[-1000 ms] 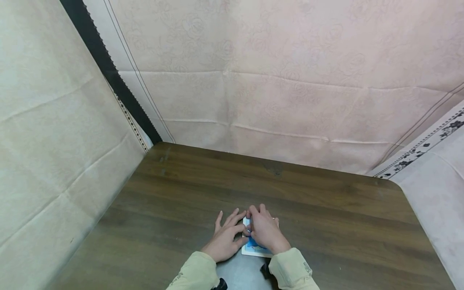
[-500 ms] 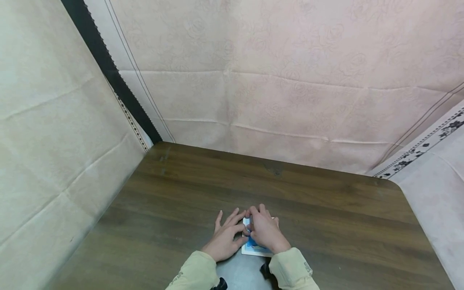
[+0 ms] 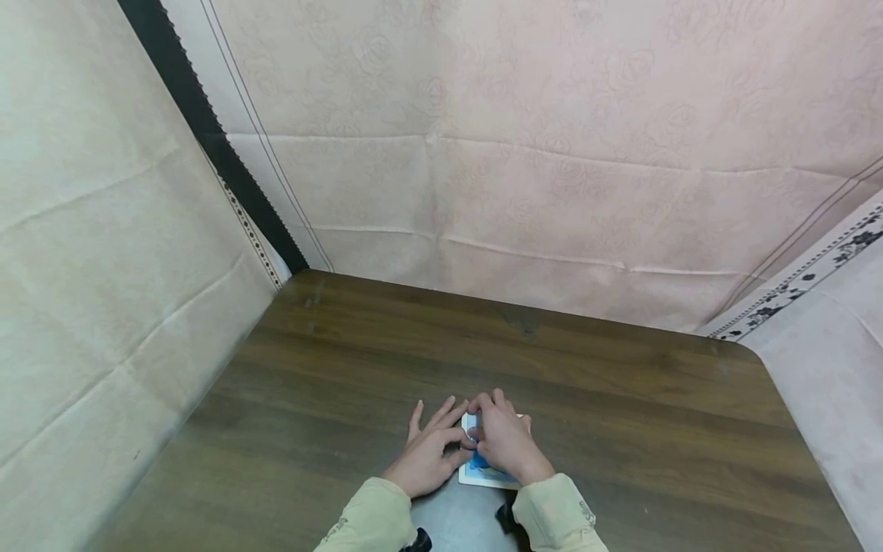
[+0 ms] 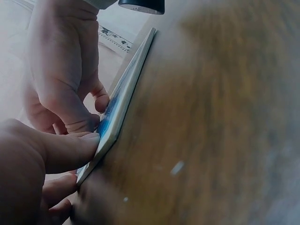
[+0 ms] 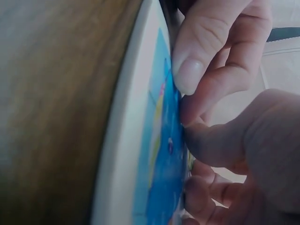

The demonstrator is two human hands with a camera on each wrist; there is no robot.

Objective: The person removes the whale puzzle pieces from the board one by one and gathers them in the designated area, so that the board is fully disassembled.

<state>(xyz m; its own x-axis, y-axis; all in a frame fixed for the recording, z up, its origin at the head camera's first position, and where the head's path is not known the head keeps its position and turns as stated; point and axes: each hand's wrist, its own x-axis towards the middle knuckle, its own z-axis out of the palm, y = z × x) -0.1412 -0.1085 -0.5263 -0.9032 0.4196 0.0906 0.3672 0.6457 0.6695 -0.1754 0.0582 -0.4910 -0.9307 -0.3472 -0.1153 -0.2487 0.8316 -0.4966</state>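
Observation:
A flat picture board [image 3: 486, 477] with a pale border and a blue picture lies at the near middle of the table. My left hand [image 3: 431, 458] rests at its left side, fingers spread, with the thumb and index fingertip on the picture. Reaching over the board, my right hand [image 3: 507, 437] bends its fingers down near the far edge and covers much of the picture. In the right wrist view, the right thumb [image 5: 211, 143] meets the picture surface close beside the left fingertips [image 5: 190, 75]. Whether the right fingers pinch a small piece there, I cannot tell.
The brown wooden table [image 3: 331, 368] spreads out around the board. Pale patterned cloth [image 3: 524, 153] hangs behind it and at both sides. A black strap [image 3: 507, 515] shows by the right sleeve. Small pale specks [image 4: 177, 168] lie on the wood.
The two hands stay in nearly the same place over the board. Only very slight shifts show.

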